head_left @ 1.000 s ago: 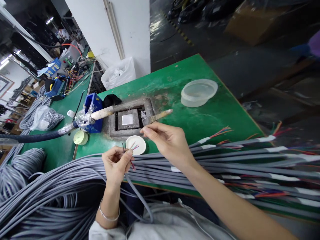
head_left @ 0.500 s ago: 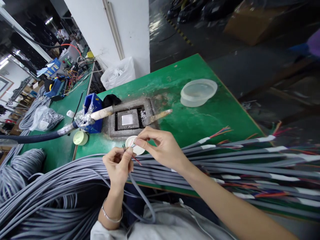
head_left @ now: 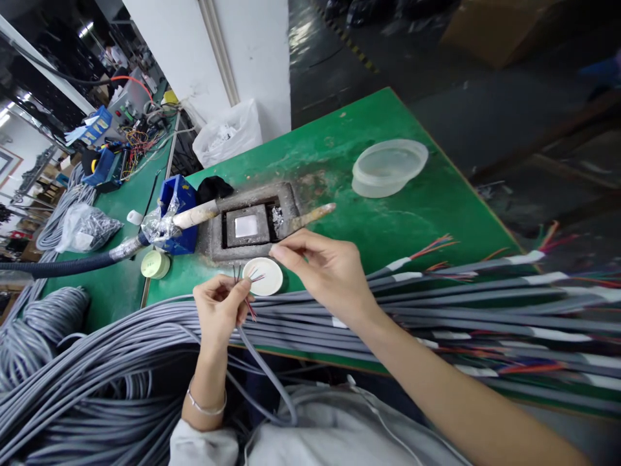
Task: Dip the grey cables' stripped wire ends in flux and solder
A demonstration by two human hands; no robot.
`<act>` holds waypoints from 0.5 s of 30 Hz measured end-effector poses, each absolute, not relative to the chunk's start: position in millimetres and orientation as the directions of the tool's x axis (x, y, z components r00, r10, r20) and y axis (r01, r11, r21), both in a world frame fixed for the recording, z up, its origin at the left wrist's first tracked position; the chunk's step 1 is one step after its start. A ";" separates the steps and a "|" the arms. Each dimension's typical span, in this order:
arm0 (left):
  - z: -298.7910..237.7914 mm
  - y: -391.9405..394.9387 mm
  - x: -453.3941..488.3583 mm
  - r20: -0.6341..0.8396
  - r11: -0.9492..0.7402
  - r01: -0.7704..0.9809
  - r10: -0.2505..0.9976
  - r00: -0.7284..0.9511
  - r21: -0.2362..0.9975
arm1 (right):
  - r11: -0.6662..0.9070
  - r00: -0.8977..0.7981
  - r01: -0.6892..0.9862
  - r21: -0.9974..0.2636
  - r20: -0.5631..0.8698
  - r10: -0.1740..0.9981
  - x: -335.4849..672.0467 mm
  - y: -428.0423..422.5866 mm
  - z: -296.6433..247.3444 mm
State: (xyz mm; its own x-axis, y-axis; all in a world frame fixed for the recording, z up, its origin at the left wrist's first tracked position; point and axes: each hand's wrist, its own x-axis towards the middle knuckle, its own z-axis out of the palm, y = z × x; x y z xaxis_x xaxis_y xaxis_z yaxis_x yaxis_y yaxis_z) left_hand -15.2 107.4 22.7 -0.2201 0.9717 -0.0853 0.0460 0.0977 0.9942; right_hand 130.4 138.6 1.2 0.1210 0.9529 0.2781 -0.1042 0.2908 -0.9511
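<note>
My left hand (head_left: 217, 309) is closed on the end of a grey multi-core cable (head_left: 268, 370). Thin dark, white and red wires (head_left: 251, 310) fan out past its thumb and fingertip. Below that hand the cable loops down toward my lap. A shallow white round dish (head_left: 272, 278) lies just beyond the wire tips. To its right, my right hand (head_left: 332, 275) is apart from the wires, thumb and forefinger pressed together; anything between them is too small to make out. Close ahead of its fingertips is a crusted metal pot (head_left: 210, 239) with a shiny silvery square (head_left: 246, 226) in it.
A thick bundle of grey cables (head_left: 160, 317) crosses the near table edge. Frayed coloured ends (head_left: 531, 369) lie right. On the green table (head_left: 330, 145) are a hose nozzle (head_left: 196, 215), a blue bin (head_left: 187, 236), a wooden-looking stick (head_left: 315, 215), a clear tub (head_left: 383, 178) and a pale-green tub (head_left: 156, 265).
My right hand has let go of the wires and moved up and right, away from the left hand. My left hand keeps the cable end and has shifted slightly left.
</note>
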 end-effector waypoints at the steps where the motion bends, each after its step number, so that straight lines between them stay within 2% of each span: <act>1: 22.3 109.6 -15.9 -0.110 0.127 0.073 0.973 -0.203 0.989 | 0.286 0.123 -0.106 -0.952 0.273 0.954 130.5 138.4 1.1; 8: 6.5 129.2 -27.8 -0.336 0.322 0.330 0.942 -0.017 0.887 | 0.239 0.145 -0.104 -0.966 0.223 0.964 133.9 136.6 2.9; 15: 0.9 133.2 -27.1 -0.355 0.325 0.515 0.934 -0.043 0.793 | 0.226 0.152 -0.092 -0.970 0.211 0.966 134.3 136.8 3.6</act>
